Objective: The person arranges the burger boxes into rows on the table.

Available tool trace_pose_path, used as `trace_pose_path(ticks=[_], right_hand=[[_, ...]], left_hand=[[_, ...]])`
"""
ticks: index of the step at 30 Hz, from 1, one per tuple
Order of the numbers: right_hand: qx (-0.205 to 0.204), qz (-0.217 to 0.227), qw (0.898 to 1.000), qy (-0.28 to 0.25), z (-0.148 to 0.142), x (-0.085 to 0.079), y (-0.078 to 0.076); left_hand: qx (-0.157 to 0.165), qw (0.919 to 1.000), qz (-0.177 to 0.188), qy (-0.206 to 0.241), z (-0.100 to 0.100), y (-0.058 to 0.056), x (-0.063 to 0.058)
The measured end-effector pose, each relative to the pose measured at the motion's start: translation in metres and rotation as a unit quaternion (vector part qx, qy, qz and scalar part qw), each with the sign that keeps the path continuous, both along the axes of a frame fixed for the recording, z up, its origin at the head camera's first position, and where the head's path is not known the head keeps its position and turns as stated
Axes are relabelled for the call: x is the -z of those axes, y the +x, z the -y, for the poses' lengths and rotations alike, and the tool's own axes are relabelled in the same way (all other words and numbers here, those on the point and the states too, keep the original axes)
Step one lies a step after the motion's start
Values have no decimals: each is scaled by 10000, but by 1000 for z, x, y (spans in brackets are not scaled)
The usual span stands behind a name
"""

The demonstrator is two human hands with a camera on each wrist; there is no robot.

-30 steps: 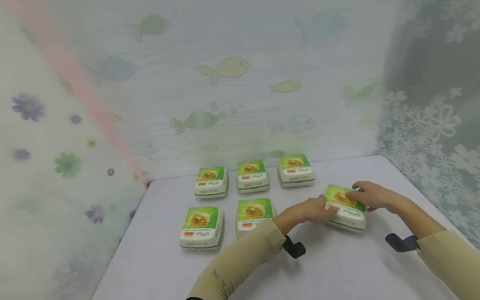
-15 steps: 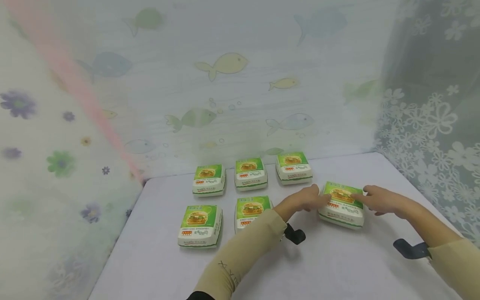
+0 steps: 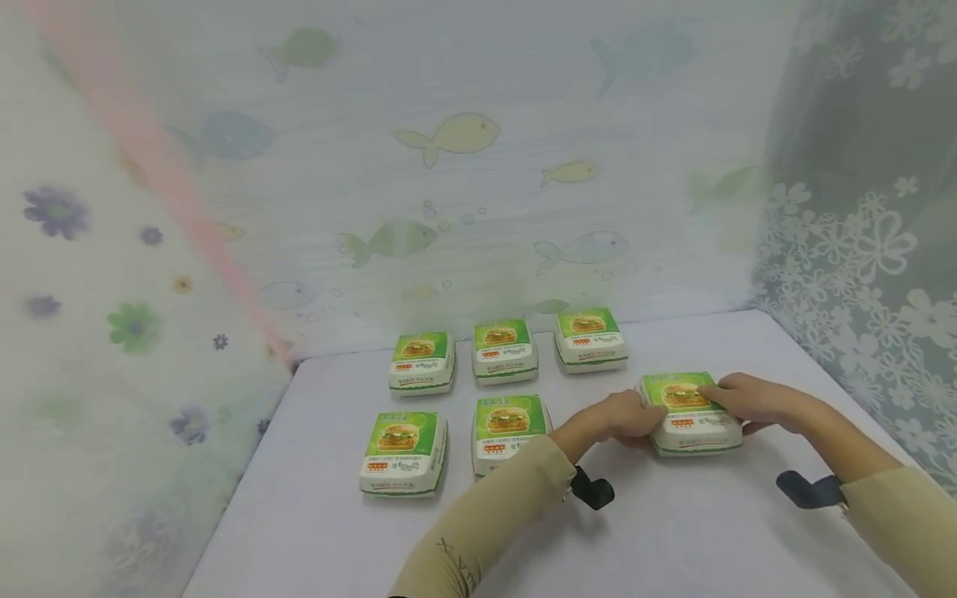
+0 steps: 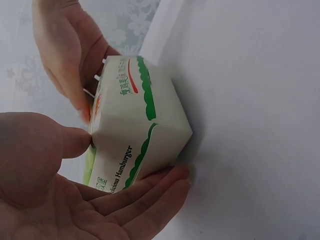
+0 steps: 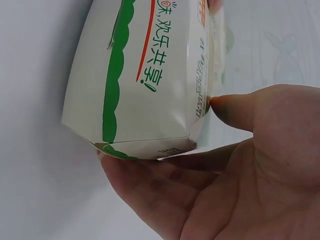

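Observation:
A green-and-white hamburger box (image 3: 691, 432) sits at the right side of the table, its burger picture facing up. My left hand (image 3: 630, 414) grips its left side, thumb on the top edge and fingers along the side toward the bottom. On the opposite side, my right hand (image 3: 758, 400) holds the box the same way, thumb on top. The left wrist view shows the box's side (image 4: 135, 110) between both hands, with the left fingers (image 4: 155, 200) at its lower corner. In the right wrist view, the right fingertips reach under the box's edge (image 5: 145, 145).
Three matching boxes stand in a back row: left (image 3: 421, 365), middle (image 3: 504, 353) and right (image 3: 591, 342). Two more stand in front, one at the left (image 3: 402, 457), the other (image 3: 508, 419) partly behind my left sleeve (image 3: 493, 511). A fish-patterned curtain (image 3: 478, 199) backs the white table (image 3: 673, 531).
The held box has turned from a slant to sit nearly square to the table's front. Both hands loosened about half a second ago and now grip its sides again.

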State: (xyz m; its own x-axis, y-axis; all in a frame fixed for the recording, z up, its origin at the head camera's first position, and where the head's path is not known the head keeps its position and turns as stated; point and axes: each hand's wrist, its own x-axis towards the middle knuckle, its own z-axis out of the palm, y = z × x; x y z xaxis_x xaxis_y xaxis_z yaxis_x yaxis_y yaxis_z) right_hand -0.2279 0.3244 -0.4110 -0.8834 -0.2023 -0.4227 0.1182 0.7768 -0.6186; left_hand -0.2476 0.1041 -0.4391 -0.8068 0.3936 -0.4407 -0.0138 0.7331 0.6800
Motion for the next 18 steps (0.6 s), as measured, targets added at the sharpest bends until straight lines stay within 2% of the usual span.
trace_pose_path(ticks=[3,10,14,18], right_hand=[[-17,-24,10000,-30,1,1,-1],[-43,-38,9999,-90,6,-1,4],[-96,-147,9996,-217,15,-5,7],[-119,-244,9991,-322,28,-12,10]], left_hand=[[10,10000,-71,56,1,3,1],[3,9999,12,105,7,6,3],[-4,10000,-34,72,17,10,-4],[40,9999,-75,122,30,12,-17]])
